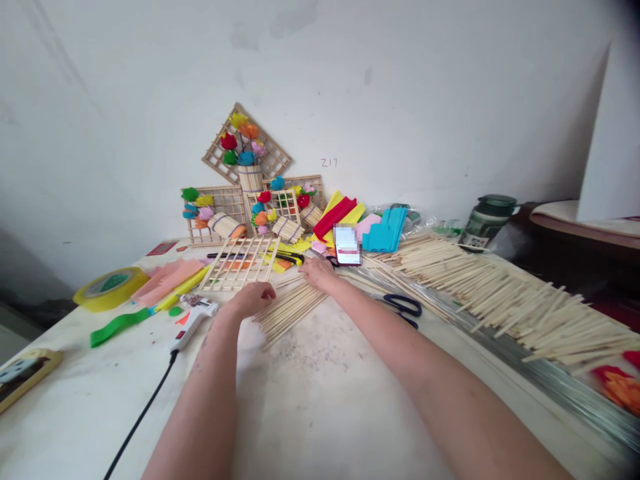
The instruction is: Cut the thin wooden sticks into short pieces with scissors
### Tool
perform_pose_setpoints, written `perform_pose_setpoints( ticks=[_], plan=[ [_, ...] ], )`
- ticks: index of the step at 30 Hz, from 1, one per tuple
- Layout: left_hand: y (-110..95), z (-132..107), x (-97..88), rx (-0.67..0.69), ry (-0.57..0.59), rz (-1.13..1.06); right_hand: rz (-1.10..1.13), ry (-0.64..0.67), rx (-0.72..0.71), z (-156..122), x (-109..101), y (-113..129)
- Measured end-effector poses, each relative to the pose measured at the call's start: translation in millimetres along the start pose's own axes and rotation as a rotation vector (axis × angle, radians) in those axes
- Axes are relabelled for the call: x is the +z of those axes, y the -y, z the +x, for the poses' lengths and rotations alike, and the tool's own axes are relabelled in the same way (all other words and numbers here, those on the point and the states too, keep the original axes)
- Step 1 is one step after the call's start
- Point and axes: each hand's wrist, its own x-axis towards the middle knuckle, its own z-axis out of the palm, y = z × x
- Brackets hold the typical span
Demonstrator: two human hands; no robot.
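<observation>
A flat row of thin wooden sticks (293, 312) lies side by side on the table in front of me. My left hand (251, 299) is at the row's left side, its fingers loosely curved and apart, with no object visible in them. At the far right end of the sticks, my right hand (319, 273) is palm down with its fingers pressed together; what they hold, if anything, is hidden. Just beyond my left hand, a wooden stick lattice (240, 263) rests on the table. Black-handled scissors (400, 305) lie right of my right forearm.
A glue gun (193, 327) with a black cord, yellow tape roll (110, 287) and green paper strip (120, 327) are on the left. A phone (347, 245) stands behind my right hand. Many sticks (500, 293) spread right, near a dark jar (487, 220). Lattices with paper flowers (245, 143) lean against the wall.
</observation>
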Motion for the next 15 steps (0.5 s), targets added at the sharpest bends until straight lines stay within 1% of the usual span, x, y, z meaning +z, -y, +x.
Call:
perform_pose_setpoints(
  ticks=[5, 10, 15],
  plan=[
    [-0.6, -0.8, 0.0, -0.013, 0.012, -0.015, 0.005, 0.011, -0.007, 0.0, 0.4, -1.2],
    [2.3, -0.5, 1.0, -0.012, 0.019, -0.028, 0.034, -0.011, -0.015, -4.2, -3.1, -2.5],
    [3.0, -1.4, 0.6, -0.014, 0.025, -0.055, 0.076, -0.016, -0.055, -6.0, -3.5, -9.9]
  ],
)
